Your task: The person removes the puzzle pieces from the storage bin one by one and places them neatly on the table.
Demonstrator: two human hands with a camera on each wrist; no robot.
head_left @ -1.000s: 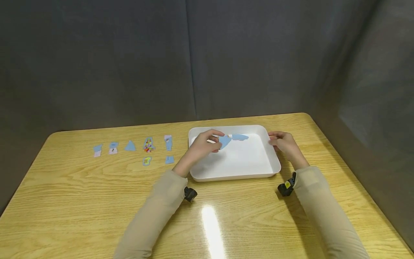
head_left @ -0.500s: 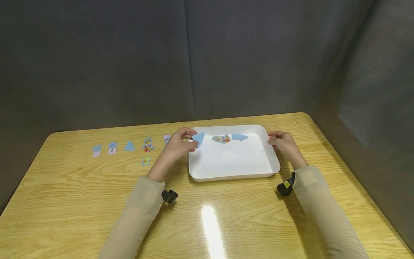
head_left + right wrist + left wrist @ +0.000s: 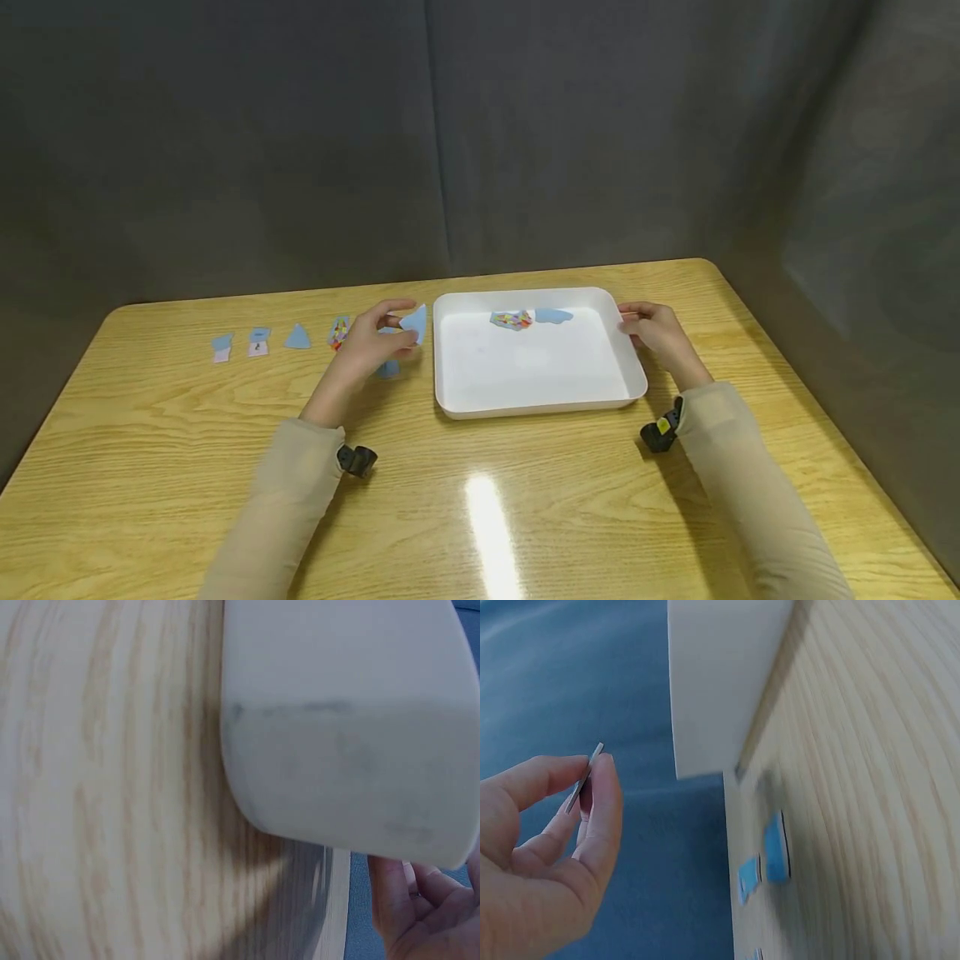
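Note:
Between the thumb and fingers of my left hand a light-blue puzzle piece is pinched, raised above the table just left of the white tray. The left wrist view shows this thin piece nearly edge-on. My right hand grips the tray's right rim with thumb and fingers; in the right wrist view the tray wall hides its fingertips. Inside the tray, along the back, lie a multicoloured puzzle piece and a long blue one.
Left of the tray, several puzzle pieces lie in a row on the wooden table: a pink-and-blue one, another, a blue triangle, a multicoloured one. A blue piece sits under my left hand. Dark curtains hang behind.
My left hand has carried the light-blue puzzle piece leftward out over the tray's left rim, uncovering the multicoloured piece inside. The right hand stays on the tray.

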